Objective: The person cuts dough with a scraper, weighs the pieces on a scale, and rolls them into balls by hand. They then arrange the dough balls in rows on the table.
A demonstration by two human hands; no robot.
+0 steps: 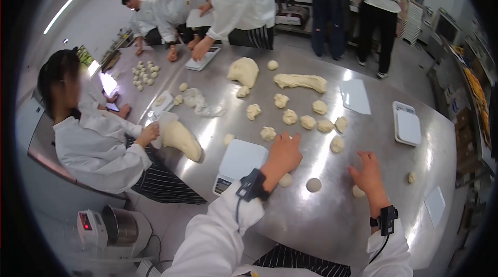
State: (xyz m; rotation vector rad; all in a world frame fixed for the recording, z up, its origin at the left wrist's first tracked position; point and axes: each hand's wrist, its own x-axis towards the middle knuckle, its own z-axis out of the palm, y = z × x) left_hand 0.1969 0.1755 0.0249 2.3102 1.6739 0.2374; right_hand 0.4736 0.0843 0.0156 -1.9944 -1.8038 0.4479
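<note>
My left hand (284, 152) reaches over the steel table, fingers stretched forward and apart. A rough dough piece (268, 133) lies just beyond it, and a smooth dough ball (285, 180) sits below its wrist. Whether its fingertips touch any dough is hard to make out. To the right, my right hand (369, 176) hovers with thumb and fingers spread, nothing between them. Partly behind it is a round dough ball (358, 191). Another smooth dough ball (313, 185) rests between my hands. Farther off lie several rough dough pieces (308, 122), one of them a single lump (337, 144).
A white scale (241, 160) stands left of my left hand; another scale (406, 124) is at right. Large dough slabs (300, 82) and a white sheet (356, 96) lie farther back. At left, a person (98, 142) handles a dough mass (181, 141). Other people stand beyond.
</note>
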